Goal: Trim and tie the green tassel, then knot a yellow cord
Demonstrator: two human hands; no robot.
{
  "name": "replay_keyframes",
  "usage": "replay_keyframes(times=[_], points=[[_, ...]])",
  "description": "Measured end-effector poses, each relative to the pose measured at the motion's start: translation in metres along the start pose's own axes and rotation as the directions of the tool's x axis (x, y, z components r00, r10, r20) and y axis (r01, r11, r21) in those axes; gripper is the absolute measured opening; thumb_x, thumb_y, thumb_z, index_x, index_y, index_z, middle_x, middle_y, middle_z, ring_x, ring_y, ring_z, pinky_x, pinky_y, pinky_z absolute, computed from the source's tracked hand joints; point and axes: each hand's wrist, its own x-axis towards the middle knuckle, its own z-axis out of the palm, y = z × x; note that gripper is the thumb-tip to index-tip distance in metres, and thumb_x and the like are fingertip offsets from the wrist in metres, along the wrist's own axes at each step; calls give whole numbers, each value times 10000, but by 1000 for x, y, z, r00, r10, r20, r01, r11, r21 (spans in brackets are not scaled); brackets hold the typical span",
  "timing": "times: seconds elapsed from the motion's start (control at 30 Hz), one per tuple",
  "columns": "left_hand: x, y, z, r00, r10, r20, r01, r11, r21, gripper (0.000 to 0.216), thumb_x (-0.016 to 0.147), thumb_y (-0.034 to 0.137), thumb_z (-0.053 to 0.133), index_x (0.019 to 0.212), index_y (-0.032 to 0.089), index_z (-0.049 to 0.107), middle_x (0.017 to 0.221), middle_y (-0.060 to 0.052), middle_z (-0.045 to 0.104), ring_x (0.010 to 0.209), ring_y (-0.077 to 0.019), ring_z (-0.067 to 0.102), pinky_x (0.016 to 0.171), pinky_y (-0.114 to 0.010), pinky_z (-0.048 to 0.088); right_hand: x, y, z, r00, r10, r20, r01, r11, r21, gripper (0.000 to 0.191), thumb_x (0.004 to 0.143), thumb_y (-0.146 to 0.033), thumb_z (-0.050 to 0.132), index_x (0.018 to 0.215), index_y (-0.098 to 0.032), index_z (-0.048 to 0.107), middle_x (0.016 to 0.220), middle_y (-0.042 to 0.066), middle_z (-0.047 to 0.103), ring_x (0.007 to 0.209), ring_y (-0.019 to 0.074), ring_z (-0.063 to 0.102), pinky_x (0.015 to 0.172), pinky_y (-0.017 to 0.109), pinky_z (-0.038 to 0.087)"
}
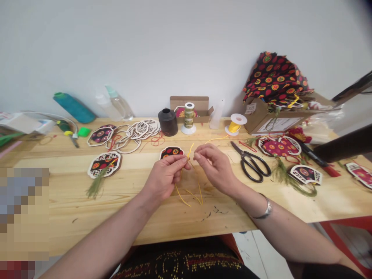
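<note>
A thin yellow cord (200, 190) is pinched between the thumb and fingers of my left hand (168, 173), and its loose ends hang down over the tabletop. Close to its right, my right hand (215, 166) has its thumb and fingertips pressed together; whether cord runs between them I cannot make out. Behind my left hand lies an ornament with black floral fabric and a pale wooden edge (172, 151), partly covered by my fingers. A spool of yellow cord (235, 124) stands farther back, a strand trailing from it toward my hands.
Black-handled scissors (252, 166) lie to the right. Ornaments with green tassels (104, 166) rest on both sides of the wooden table (122, 217). Along the wall stand a black cone spool (167, 123), a gold thread spool (188, 118) and a cardboard box (273, 118) heaped with patterned fabric (274, 79).
</note>
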Motion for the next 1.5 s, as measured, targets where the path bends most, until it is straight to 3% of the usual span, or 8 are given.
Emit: replay_keyframes(times=[0.1,0.2,0.37,0.53,1.03,1.17,1.33,1.5], points=[[-1,0,2,1000,27,-6,-27,999,31,172,625,256,769,714,128,697,548,1,627,374,-2,307,354,-135,209,5,6,3,922,302,243,-373,860,349,240,840,-393,555,817,-155,584,758,31,595,719,126,552,709,300,463],[-2,0,3,999,37,7,-37,998,46,151,626,251,760,693,130,699,530,5,621,370,-4,323,353,-137,217,5,6,4,854,337,396,-512,681,524,275,801,-428,602,834,-156,581,739,15,596,660,106,558,659,278,473],[-2,-2,2,999,26,38,-29,995,91,149,649,263,745,730,142,716,555,13,617,367,3,314,352,-142,188,6,3,3,861,370,347,-505,698,508,248,745,-390,671,781,-161,583,637,-27,555,485,48,418,460,198,328],[-3,-5,0,997,11,82,-22,990,142,137,676,256,727,760,147,729,573,7,621,371,3,310,357,-149,180,8,5,1,889,401,221,-458,782,422,274,668,-386,725,657,-151,585,628,-22,555,529,56,415,477,200,318],[-3,-5,-1,994,34,99,-58,968,245,114,687,273,719,717,163,726,580,14,619,374,-1,329,371,-164,200,10,4,-2,915,360,184,-403,849,341,182,701,-296,676,628,-158,584,604,-32,554,526,61,401,506,227,323],[-3,-5,0,994,64,90,-85,965,246,114,692,266,705,719,158,730,576,9,617,389,-9,340,379,-165,214,11,2,-4,903,374,213,-427,838,340,198,708,-326,673,648,-151,602,598,-30,547,515,58,392,504,228,320],[-3,-3,0,997,54,50,-63,981,182,108,675,247,705,695,143,725,568,6,610,383,-6,335,374,-163,203,11,4,-4,856,383,348,-505,764,402,217,711,-355,681,748,-143,657,635,-14,576,540,61,421,535,234,343],[-2,-3,0,998,56,42,-62,982,180,114,671,247,709,705,139,723,567,4,611,384,-8,336,374,-163,204,10,7,-1,855,433,285,-517,743,425,245,601,-345,765,687,-148,645,638,-18,585,557,66,447,532,230,346]])
